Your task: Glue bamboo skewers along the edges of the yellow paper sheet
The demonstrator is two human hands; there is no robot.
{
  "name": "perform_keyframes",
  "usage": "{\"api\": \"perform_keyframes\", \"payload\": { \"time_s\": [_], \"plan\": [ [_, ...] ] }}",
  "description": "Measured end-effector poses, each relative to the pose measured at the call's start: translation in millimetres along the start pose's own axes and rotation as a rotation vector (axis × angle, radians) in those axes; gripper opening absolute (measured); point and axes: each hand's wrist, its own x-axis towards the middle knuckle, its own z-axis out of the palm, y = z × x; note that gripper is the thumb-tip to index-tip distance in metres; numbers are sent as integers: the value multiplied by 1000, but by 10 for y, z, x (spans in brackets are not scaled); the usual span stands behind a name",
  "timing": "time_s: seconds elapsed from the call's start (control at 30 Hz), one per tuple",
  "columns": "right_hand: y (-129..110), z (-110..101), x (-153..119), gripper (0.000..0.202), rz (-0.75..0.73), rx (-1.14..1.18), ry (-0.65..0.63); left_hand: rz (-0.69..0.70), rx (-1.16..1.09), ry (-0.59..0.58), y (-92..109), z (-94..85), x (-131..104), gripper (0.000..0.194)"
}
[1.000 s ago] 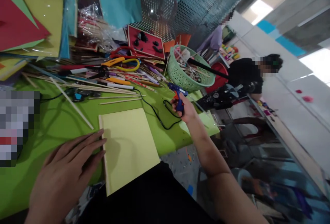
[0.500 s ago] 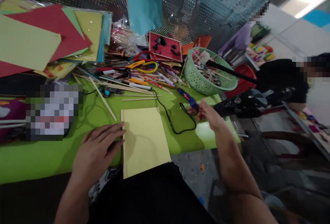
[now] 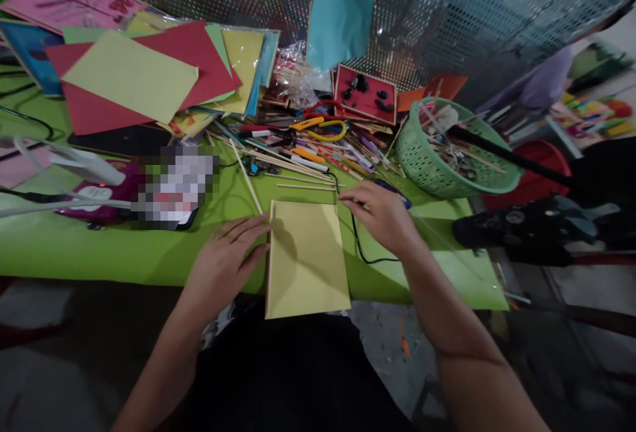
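A pale yellow sheet [image 3: 308, 260] with a thin strip [image 3: 269, 266] along its left edge lies directly in front of a person in black, between the two bare hands, its near end reaching the front of a bright green worktop [image 3: 114, 260]. The left hand [image 3: 231, 253] has its fingers stretched out long and close together, their tips against the strip, the thumb a little lower. The right hand [image 3: 382, 216] is beside the sheet's far right corner, thumb and fingers drawn narrow; whether they pinch anything, or touch the corner, I cannot tell. Just behind that hand a dark blue tool [image 3: 403, 200] shows in part, and a black cord [image 3: 356, 236] curves over the green surface to the right of the sheet. Farther back on the worktop is a jumble of thin wooden sticks [image 3: 298, 165], pens and yellow-handled scissors [image 3: 330, 132]. To the left are a blurred-out phone [image 3: 179, 187] and a pile of coloured sheets [image 3: 169, 61]. A perforated metal panel [image 3: 427, 28] rises behind, a blue sheet [image 3: 342, 21] standing before it; grey floor [image 3: 382, 332] shows below. At the back right, a light green plastic basket [image 3: 432, 167] holds loose sticks and scraps; beyond it is a red container [image 3: 549, 154], its contents hard to make out.
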Motion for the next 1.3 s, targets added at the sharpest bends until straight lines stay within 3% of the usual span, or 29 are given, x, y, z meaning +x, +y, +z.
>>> {"api": "perform_keyframes", "payload": {
  "time_s": [0.17, 0.37, 0.67, 0.83, 1.1, 1.3],
  "plan": [
    [-47, 354, 473, 22, -21, -240, -136, 53, 22, -6, -11, 6, 44, 34],
    [-115, 460, 626, 22, -15, -516, -229, 63, 12, -10, -56, 93, 89, 30],
    [-37, 473, 610, 25, -44, -561, -213, 68, 2, -13, -84, 119, 89, 30],
    [-110, 413, 464, 28, -139, -529, -195, 64, 15, -27, -79, 111, 86, 32],
    [-204, 426, 339, 26, -66, -548, -307, 45, -6, -46, -78, 106, 84, 32],
    [-177, 461, 317, 24, -109, -572, -310, 40, 6, -70, -76, 96, 80, 34]
  ]
}}
